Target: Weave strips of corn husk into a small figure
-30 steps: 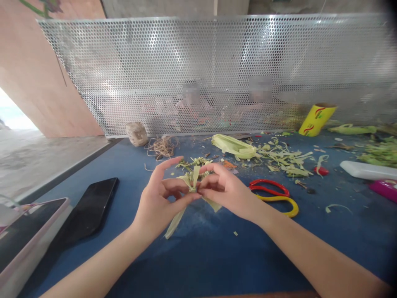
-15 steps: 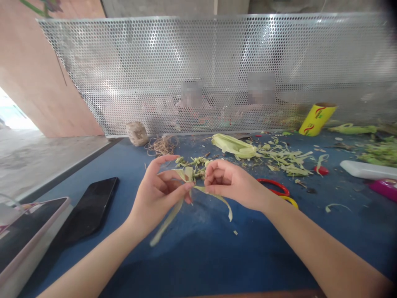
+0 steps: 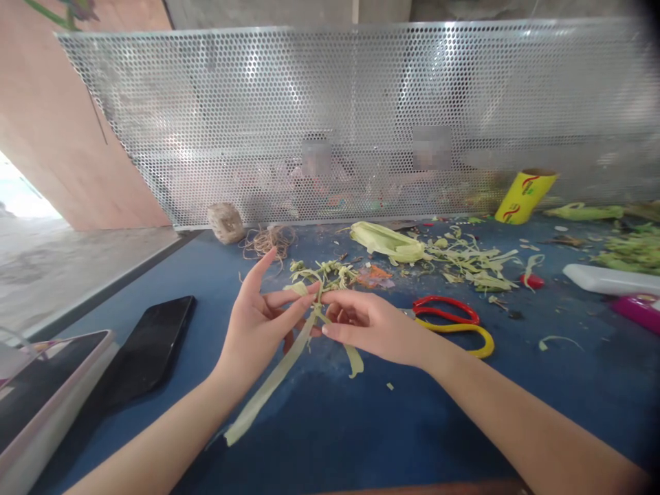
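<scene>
My left hand [image 3: 258, 323] pinches a pale green corn husk strip [image 3: 273, 388] between thumb and finger, its index finger raised. One long tail of the strip hangs toward me, and a small knot or crossing shows between the hands. On the other side my right hand [image 3: 374, 324] has its fingers curled and pressed on the strip, close to the left fingertips. A short end [image 3: 354, 359] dangles below it. Just beyond the hands lie several small knotted husk pieces [image 3: 333, 271]. Scissors [image 3: 454, 330] with red and yellow handles rest by my right wrist, blades mostly hidden.
A black phone [image 3: 149, 347] and a pink-edged case [image 3: 56, 392] are at left. Twine [image 3: 271, 242], a husk bundle [image 3: 386, 242], shredded husk [image 3: 479, 261] and a yellow roll [image 3: 524, 197] line the back. A perforated metal screen [image 3: 350, 89] stands behind; people sit beyond it.
My right hand has moved left and slightly down, now meeting the left fingers at the strip. The long tail reaches further toward me, and more of the scissors shows.
</scene>
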A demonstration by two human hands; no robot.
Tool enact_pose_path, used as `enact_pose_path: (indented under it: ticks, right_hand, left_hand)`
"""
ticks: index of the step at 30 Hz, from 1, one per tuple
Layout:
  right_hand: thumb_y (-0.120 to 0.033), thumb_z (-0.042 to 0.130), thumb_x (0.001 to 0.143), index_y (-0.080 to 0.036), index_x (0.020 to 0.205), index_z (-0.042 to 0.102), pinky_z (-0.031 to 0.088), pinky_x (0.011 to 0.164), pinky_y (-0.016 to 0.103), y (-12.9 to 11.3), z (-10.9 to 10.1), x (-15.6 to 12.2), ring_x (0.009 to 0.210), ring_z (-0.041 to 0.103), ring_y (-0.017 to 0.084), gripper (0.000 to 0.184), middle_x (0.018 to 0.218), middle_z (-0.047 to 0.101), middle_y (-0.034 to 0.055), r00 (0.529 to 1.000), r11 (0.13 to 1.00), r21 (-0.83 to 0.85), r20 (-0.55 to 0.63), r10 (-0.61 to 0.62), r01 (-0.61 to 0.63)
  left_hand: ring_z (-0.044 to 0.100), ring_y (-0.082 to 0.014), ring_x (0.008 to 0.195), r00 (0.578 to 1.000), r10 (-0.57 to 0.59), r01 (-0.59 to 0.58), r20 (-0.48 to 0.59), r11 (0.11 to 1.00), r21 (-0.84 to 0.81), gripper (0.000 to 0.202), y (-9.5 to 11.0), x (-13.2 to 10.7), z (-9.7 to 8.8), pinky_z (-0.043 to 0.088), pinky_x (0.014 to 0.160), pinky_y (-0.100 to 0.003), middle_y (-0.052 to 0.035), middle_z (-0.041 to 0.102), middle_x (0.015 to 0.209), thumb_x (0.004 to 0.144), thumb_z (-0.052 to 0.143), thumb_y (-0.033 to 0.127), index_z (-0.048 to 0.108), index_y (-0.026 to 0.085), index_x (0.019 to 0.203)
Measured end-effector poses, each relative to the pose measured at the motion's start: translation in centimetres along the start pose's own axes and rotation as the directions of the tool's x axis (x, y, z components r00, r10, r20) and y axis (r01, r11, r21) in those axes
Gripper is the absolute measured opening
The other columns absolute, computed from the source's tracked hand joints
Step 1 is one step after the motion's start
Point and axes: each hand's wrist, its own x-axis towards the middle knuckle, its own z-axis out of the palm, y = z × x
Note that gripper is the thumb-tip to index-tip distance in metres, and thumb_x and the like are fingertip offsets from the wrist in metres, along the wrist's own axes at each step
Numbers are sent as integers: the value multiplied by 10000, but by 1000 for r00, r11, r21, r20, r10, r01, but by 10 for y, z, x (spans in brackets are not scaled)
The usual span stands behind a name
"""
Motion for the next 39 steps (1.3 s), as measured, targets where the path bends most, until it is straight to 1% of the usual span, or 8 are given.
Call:
enact_pose_path:
  ticks: [4, 11, 16, 21, 26, 31, 34, 39]
  right_hand:
    - [-384, 542, 765, -182, 762, 563, 381, 534, 231, 10, 10, 9, 563, 469, 91, 203, 645, 522, -14, 992, 996, 57, -115, -58, 65]
    - [-327, 567, 745, -182, 668, 535, 355, 514, 217, 15, 17, 9, 524, 456, 80, 168, 616, 563, -25, 984, 991, 123, -174, -28, 50]
    - [-338, 562, 744, -178, 695, 526, 370, 537, 224, 12, 13, 7, 554, 471, 89, 171, 649, 557, -15, 976, 996, 86, -215, -11, 30]
    - [-386, 608, 701, -183, 747, 534, 372, 533, 218, 8, 7, 5, 557, 462, 88, 221, 640, 519, -27, 976, 1000, 30, -220, 6, 0]
    - [-331, 609, 698, -179, 661, 498, 322, 477, 200, 4, 6, 4, 504, 389, 67, 192, 569, 438, -52, 979, 999, -33, -203, -19, 13]
    - [-304, 607, 686, -176, 670, 522, 323, 477, 199, 8, 7, 7, 499, 397, 65, 154, 580, 464, -46, 947, 997, 54, -319, -40, 61]
    - [-315, 626, 665, -171, 673, 546, 321, 467, 194, 9, 6, 8, 498, 404, 63, 166, 583, 484, -40, 934, 993, 115, -357, 3, 41]
    - [-364, 589, 711, -185, 737, 568, 310, 450, 193, 7, 2, 7, 474, 407, 59, 183, 594, 519, -34, 965, 964, 263, -246, 94, -27]
  left_hand:
    - [592, -119, 405, 1000, 5, -5, 10, 1000, -9, 821, -1, -3, 4, 395, 259, -140, -23, 707, 760, 691, 644, 166, 165, 261, 1350]
    - [600, -135, 427, 999, 47, -47, 19, 999, 1, 913, -3, 1, -1, 442, 306, -159, 18, 681, 603, 663, 679, 206, 107, 242, 1373]
    - [610, -137, 471, 997, 18, -13, 81, 998, -67, 932, -7, 5, -3, 458, 332, -179, 15, 659, 669, 655, 680, 172, 85, 250, 1368]
    - [640, -119, 613, 982, -8, 31, 188, 992, -120, 955, -12, 6, -7, 538, 586, -257, -20, 631, 900, 596, 706, 109, 135, 270, 1345]
    - [614, -106, 557, 984, 3, 15, 180, 995, -101, 918, -11, 5, -7, 524, 568, -262, 29, 609, 778, 585, 704, 106, 170, 250, 1317]
    - [587, -96, 534, 985, -12, 16, 170, 1000, -21, 627, -4, 2, -5, 506, 579, -249, 105, 536, 581, 585, 704, 105, 344, 220, 1085]
    - [570, -84, 525, 986, -38, 37, 165, 999, 9, 489, -1, -1, -4, 488, 573, -232, 122, 504, 555, 602, 693, 98, 338, 226, 913]
    - [592, -88, 608, 964, -80, 84, 253, 996, -5, 345, -6, -2, -5, 469, 572, -215, 66, 548, 703, 625, 684, 126, 370, 197, 747]
